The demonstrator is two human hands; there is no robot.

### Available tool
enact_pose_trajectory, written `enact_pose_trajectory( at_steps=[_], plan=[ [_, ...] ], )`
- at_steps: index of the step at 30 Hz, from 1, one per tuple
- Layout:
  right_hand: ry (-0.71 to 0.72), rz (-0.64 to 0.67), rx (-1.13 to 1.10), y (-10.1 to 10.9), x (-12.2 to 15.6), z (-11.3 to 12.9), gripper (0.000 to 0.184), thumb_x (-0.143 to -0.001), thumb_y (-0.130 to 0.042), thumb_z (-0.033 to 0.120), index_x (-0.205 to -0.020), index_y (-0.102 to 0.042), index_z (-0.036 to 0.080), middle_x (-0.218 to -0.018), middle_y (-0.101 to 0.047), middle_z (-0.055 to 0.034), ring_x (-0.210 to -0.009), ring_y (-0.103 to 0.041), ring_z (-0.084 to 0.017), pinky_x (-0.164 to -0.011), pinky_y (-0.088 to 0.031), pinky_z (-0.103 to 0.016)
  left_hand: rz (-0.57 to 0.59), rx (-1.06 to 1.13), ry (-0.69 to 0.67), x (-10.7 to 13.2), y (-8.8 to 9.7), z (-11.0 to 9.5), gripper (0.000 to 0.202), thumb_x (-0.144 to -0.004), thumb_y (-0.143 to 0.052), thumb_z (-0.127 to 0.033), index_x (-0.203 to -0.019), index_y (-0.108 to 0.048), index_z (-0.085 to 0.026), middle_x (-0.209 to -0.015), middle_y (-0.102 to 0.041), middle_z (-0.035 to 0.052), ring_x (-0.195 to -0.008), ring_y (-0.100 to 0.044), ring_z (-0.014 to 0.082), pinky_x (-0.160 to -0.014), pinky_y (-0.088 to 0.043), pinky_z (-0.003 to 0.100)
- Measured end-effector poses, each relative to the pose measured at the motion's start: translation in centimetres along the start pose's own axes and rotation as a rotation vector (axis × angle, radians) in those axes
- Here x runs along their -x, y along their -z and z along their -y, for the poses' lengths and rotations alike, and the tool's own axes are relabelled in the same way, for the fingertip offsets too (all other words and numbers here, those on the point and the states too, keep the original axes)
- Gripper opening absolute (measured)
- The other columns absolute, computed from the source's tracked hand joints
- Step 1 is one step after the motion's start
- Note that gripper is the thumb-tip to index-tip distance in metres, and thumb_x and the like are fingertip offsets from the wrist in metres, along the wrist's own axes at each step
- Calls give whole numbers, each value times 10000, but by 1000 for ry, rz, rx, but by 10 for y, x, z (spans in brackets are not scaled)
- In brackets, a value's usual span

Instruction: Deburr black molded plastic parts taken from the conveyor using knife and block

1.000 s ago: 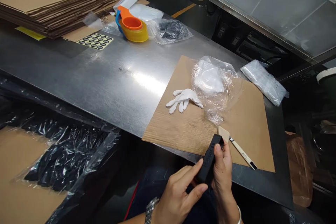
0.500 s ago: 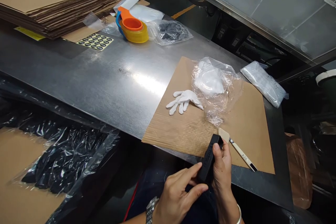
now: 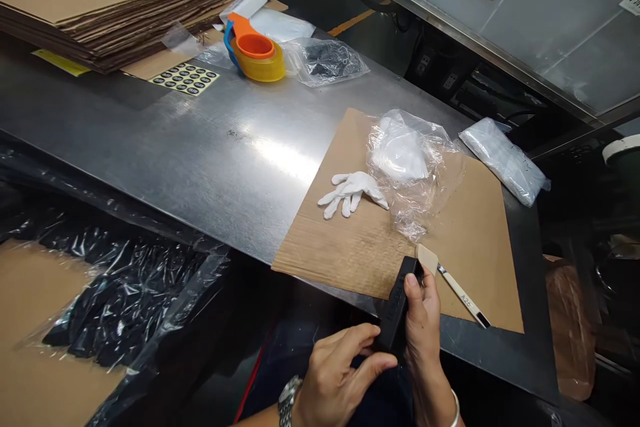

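Observation:
A long black box-shaped part (image 3: 399, 307) with faint raised marks on its side is tilted in front of me, just off the table's near edge. My right hand (image 3: 424, 320) is closed around its upper right side, the thumb lying on top. At its lower end, my left hand (image 3: 333, 370) pinches it between thumb and fingers; some fingertips are hidden behind it. Just beyond the part lie a beige pad (image 3: 427, 257) and a brush-like tool with a white handle (image 3: 463, 295) marked A26. A white glove (image 3: 353, 193) rests farther off on the cardboard sheet (image 3: 325, 247).
Clear plastic with white material (image 3: 400, 150) lies on the cardboard. A tape dispenser (image 3: 257, 57), a sticker sheet (image 3: 185, 79) and a cardboard stack (image 3: 125, 7) are at the back left. Bagged black parts (image 3: 115, 307) fill a lined box at lower left. A plastic-wrapped bundle (image 3: 505, 160) sits at right.
My left index finger has shifted slightly down and left along the black part's lower end. My right hand keeps its hold, and the objects on the table stay in place.

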State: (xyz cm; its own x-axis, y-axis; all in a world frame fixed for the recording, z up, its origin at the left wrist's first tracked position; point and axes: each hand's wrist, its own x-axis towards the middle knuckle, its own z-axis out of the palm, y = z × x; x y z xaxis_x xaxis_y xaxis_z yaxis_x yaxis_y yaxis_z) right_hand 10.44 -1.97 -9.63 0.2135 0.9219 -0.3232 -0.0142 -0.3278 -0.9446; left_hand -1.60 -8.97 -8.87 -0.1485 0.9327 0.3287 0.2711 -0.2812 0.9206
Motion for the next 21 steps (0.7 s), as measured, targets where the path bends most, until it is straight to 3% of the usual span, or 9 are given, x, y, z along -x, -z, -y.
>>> enact_pose_trajectory(
  at_steps=[6, 12, 17, 21],
  plan=[
    [18, 1, 6, 0, 3, 1, 424, -774, -585, 454, -1110, -509, 208, -961, -620, -29, -916, -571, -197, -850, -406, -335, 22, 63, 50, 3, 0, 0, 149, -749, -673, -230, -780, -546, -159, -719, -698, 23, -621, -677, 115, -606, -555, 147],
    [16, -6, -24, -2, 4, 2, 427, -778, -580, 453, -1119, -508, 207, -1002, -616, -41, -960, -562, -206, -885, -396, -359, 4, 73, 1, 3, 0, 0, 362, -768, -650, -240, -1098, -544, -134, -807, -703, 48, -644, -675, 108, -619, -563, 151],
    [0, -1, -30, -3, 5, 3, 440, -769, -594, 465, -1118, -499, 214, -1043, -604, -44, -1000, -548, -213, -911, -386, -374, 55, 31, -13, -1, 2, -2, 371, -777, -641, -234, -1117, -565, -106, -688, -660, 40, -583, -635, 118, -555, -555, 201],
    [30, -5, -35, -5, 8, 4, 414, -788, -555, 485, -1098, -524, 212, -939, -621, -30, -839, -591, -183, -758, -469, -322, 41, 48, -165, -3, 4, -4, 339, -775, -630, -118, -1105, -560, -81, -754, -688, 94, -652, -636, 155, -580, -558, 261]
  ],
)
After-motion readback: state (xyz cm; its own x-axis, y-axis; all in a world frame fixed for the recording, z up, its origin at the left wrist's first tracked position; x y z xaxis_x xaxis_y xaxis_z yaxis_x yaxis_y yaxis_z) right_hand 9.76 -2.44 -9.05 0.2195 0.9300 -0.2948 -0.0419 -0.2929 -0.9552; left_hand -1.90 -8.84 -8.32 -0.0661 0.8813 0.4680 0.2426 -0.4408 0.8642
